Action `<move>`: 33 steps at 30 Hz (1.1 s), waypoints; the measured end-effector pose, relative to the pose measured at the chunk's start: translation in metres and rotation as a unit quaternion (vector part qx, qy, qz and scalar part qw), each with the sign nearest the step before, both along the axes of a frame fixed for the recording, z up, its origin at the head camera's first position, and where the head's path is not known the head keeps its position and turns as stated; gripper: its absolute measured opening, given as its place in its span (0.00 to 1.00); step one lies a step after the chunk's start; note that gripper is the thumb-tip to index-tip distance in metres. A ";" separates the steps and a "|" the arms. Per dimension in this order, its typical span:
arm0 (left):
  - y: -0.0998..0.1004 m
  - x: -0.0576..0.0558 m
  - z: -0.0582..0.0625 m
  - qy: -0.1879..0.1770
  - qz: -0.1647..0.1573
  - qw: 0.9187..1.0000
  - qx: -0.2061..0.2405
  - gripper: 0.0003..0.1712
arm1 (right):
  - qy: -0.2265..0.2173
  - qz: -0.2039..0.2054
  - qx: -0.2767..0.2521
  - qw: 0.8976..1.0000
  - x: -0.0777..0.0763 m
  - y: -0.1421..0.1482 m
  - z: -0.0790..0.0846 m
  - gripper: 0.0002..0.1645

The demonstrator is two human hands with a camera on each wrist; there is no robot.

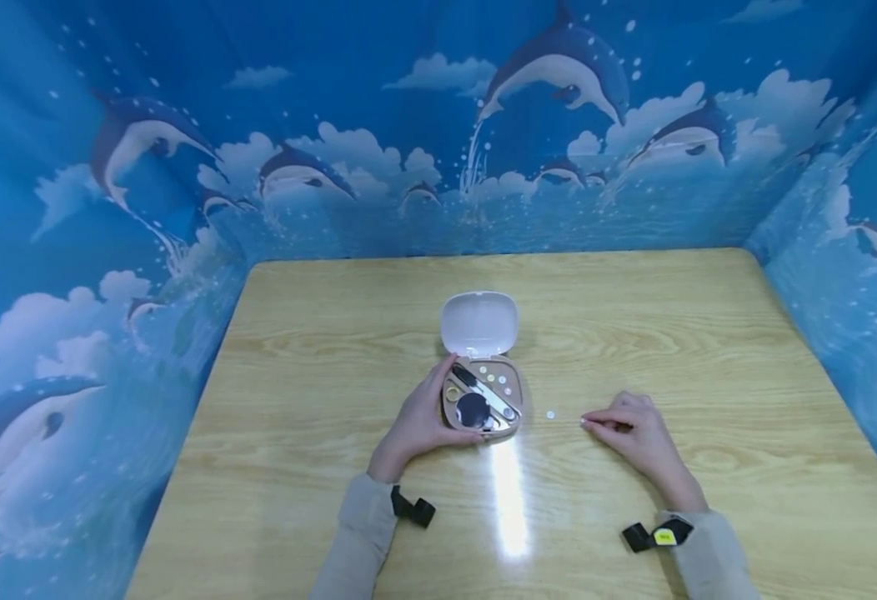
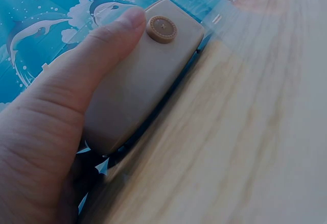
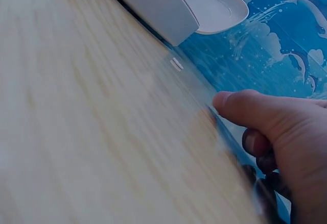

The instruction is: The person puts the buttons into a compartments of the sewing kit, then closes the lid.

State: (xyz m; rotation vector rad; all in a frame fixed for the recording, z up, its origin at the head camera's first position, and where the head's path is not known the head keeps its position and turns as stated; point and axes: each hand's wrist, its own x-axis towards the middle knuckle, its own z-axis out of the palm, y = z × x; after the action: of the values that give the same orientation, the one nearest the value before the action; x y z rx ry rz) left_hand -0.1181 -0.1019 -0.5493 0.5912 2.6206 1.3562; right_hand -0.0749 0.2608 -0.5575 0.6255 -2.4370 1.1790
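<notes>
An open sewing kit box [image 1: 521, 408] stands on the table, its white lid [image 1: 479, 323] tipped back. Inside lie several small buttons [image 1: 502, 380], a dark round piece [image 1: 473, 410] and a slim tool with a black end [image 1: 465, 377]. My left hand [image 1: 419, 421] grips the box from its left side, thumb along the near wall beside a brown button-shaped clasp [image 2: 162, 28]. To the right, my right hand [image 1: 637, 433] pinches a small white button [image 1: 583, 422] between thumb and forefinger, mostly hidden by the fingertips. Another white button [image 1: 550, 414] lies between box and right hand.
The wood-grain table [image 1: 318, 350] reaches to a blue dolphin-print curtain [image 1: 378, 167] at the back and sides. A bright light reflection [image 1: 509, 500] falls on the tabletop in front of the box. Each wrist wears a black strap [image 1: 412, 507].
</notes>
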 end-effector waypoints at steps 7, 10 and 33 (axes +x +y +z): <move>0.001 -0.002 0.000 0.001 -0.004 1.000 -0.004 0.79 | -0.027 -0.025 -0.054 0.998 0.001 -0.002 0.003 0.16; 0.000 -0.002 0.000 0.002 -0.004 1.000 -0.005 0.79 | -0.045 -0.036 -0.066 0.996 0.001 -0.003 0.004 0.15; 0.001 -0.001 0.001 -0.004 -0.001 1.000 -0.006 0.79 | -0.027 -0.031 -0.111 0.993 -0.022 -0.060 0.066 0.11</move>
State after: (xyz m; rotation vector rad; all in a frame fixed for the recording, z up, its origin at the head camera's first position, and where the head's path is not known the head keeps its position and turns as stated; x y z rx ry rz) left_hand -0.1192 -0.1009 -0.5484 0.5846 2.6193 1.3395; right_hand -0.0964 0.2011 -0.4915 0.4551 -2.3060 1.4309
